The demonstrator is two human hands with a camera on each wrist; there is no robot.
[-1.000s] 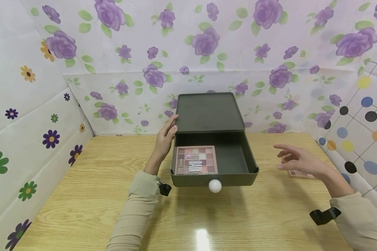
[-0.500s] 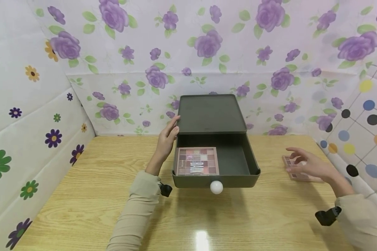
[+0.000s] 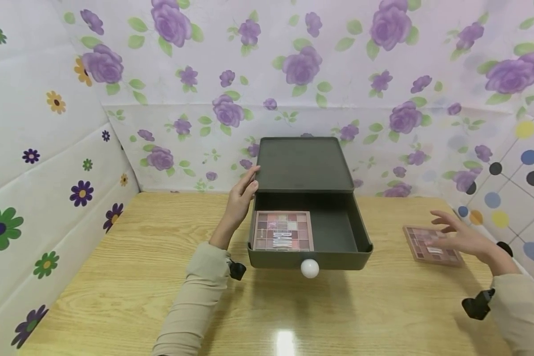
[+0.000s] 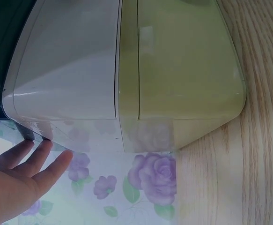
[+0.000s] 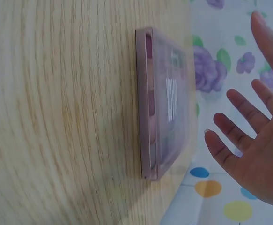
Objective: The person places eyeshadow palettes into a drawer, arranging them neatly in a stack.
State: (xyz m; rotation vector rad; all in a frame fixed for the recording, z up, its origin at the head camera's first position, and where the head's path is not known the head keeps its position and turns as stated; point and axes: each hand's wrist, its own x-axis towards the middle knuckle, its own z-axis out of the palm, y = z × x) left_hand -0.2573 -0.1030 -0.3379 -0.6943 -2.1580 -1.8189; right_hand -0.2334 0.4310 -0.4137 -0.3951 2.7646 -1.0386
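Note:
A small drawer cabinet with a dark grey top (image 3: 304, 165) stands on the table, its dark drawer (image 3: 338, 259) pulled out toward me by a white round knob (image 3: 309, 268). Inside, on the left, lies a pink eyeshadow palette (image 3: 284, 231). My left hand (image 3: 237, 207) rests against the cabinet's left side, its fingers (image 4: 52, 171) extended at the edge of the white side panel (image 4: 66, 70). Over a second eyeshadow palette (image 3: 418, 242), flat on the table at right, hovers my right hand (image 3: 465, 241). In the right wrist view its spread fingers stay apart from the palette.
The wooden table (image 3: 160, 277) runs back to a wall covered with purple-flowered cloth (image 3: 229, 111). Side sheets stand at left (image 3: 49, 198) and right, the right one dotted (image 3: 525, 198). The drawer's right part shows its bare floor (image 3: 333, 232).
My right hand has shifted to the right, uncovering more of the palette on the table. The left hand keeps its place on the cabinet, and the head view has turned slightly left.

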